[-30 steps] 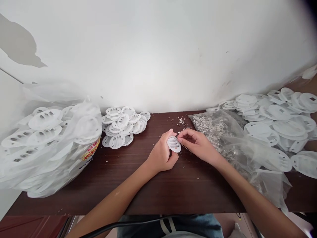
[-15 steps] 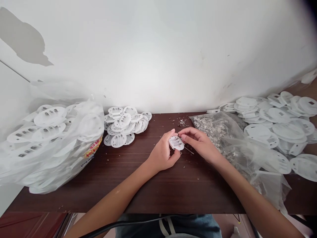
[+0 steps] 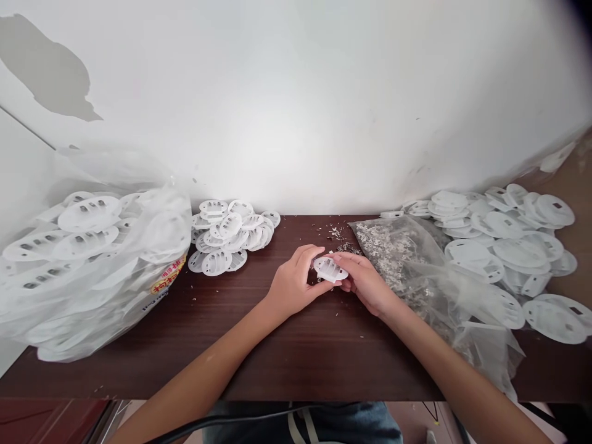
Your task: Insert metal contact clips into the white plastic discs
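Note:
A white oval plastic plate (image 3: pixel 328 269) with raised slots is held up over the middle of the table, slightly tilted. My left hand (image 3: pixel 292 279) grips it from the left, thumb at the near edge and fingers at the far edge. On the other side, my right hand (image 3: pixel 369 282) is closed on the plate's right edge, thumb on top. Whether a small metal part is also between those fingers is hidden. Just behind the hands lie small loose metal pieces (image 3: pixel 348 248).
A clear bag of small metal parts (image 3: pixel 387 245) lies right of my hands. Beyond it are heaped white oval plates (image 3: pixel 518 246). Similar plates with metal inserts form a pile (image 3: pixel 229 228) at the back left, beside a large full plastic bag (image 3: pixel 115 302). A white wall (image 3: pixel 287 111) stands behind.
My right hand has moved from the plate's far right corner to grip its right edge. The plate has turned and tilted; a thin rod seen beside it earlier no longer shows.

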The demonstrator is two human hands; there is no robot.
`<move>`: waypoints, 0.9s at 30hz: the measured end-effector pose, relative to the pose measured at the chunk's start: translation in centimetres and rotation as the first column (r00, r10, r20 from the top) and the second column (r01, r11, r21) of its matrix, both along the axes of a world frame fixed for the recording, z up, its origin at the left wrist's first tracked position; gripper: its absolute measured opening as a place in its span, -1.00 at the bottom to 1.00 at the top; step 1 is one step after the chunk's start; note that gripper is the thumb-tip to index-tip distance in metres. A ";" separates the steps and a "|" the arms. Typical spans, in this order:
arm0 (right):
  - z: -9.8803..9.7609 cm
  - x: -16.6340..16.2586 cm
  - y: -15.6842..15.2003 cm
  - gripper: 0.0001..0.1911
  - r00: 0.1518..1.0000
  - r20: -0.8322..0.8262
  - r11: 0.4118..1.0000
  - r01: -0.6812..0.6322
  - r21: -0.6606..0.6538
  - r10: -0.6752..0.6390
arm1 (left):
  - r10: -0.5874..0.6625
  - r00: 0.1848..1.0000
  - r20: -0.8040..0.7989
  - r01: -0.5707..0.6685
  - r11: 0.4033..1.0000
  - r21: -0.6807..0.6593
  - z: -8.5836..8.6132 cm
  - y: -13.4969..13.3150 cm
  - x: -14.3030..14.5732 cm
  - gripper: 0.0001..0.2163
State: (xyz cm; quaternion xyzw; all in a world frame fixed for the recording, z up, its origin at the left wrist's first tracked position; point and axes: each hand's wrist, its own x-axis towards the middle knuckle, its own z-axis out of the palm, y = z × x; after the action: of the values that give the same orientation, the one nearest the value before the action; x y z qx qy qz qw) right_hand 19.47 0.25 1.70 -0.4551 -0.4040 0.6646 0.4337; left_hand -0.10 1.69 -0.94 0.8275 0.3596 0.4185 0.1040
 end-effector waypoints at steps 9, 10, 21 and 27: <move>0.1 -0.5 -0.3 -0.61 0.999 0.012 0.999 0.033 -0.042 -0.032 | -0.044 0.990 -0.131 0.064 0.987 0.149 0.2 0.6 -0.7 -0.79; 0.0 -0.5 -0.3 -0.62 0.999 0.014 0.998 0.034 -0.050 -0.033 | -0.049 0.989 -0.140 0.071 0.986 0.152 0.2 0.6 -0.6 -0.80; 0.2 -0.8 -0.5 -0.66 0.985 0.171 0.994 0.010 0.113 -0.030 | -0.164 0.979 -0.121 0.183 0.969 0.168 0.1 1.0 -0.9 -0.80; -0.6 -0.5 -0.4 -0.66 0.971 0.237 0.985 -0.010 0.174 -0.032 | -0.176 0.978 -0.113 0.202 0.934 0.294 0.3 1.2 -0.7 -0.85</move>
State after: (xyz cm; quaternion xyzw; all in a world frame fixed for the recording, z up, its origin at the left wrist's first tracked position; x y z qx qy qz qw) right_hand 19.01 -0.14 1.09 -0.4943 -0.5070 0.5649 0.4236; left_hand -0.82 2.87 -0.61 0.8812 0.2138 0.4216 -0.0001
